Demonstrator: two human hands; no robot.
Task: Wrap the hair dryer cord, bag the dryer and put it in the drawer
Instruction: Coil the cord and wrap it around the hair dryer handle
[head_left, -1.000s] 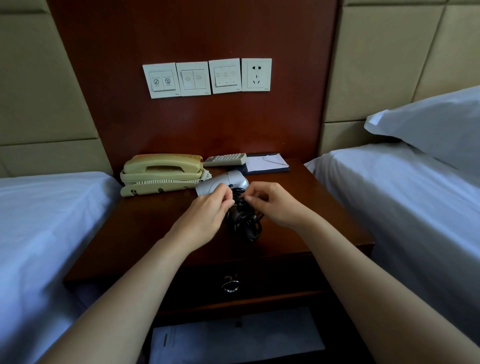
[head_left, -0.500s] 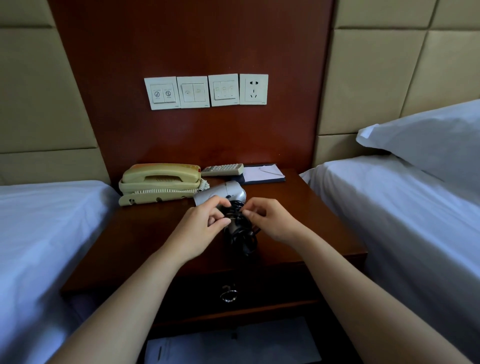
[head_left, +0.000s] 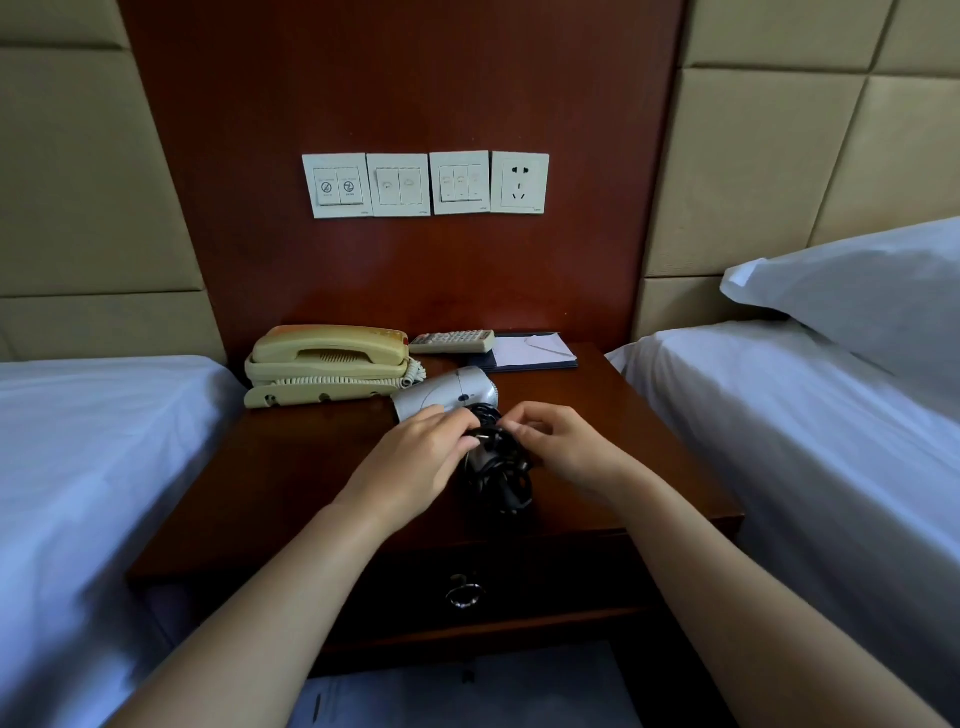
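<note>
dryer (head_left: 447, 396) lies on the nightstand (head_left: 291, 478) beside the phone (head_left: 327, 364), unmoved. i see my left hand (head_left: 415, 462) and right hand (head_left: 563, 449) still pinching the cord (head_left: 501, 467), now closer together.

No text can be read; the leftmost switch plate (head_left: 337, 185) carries two round symbols with small print above them, too small to read.
</note>
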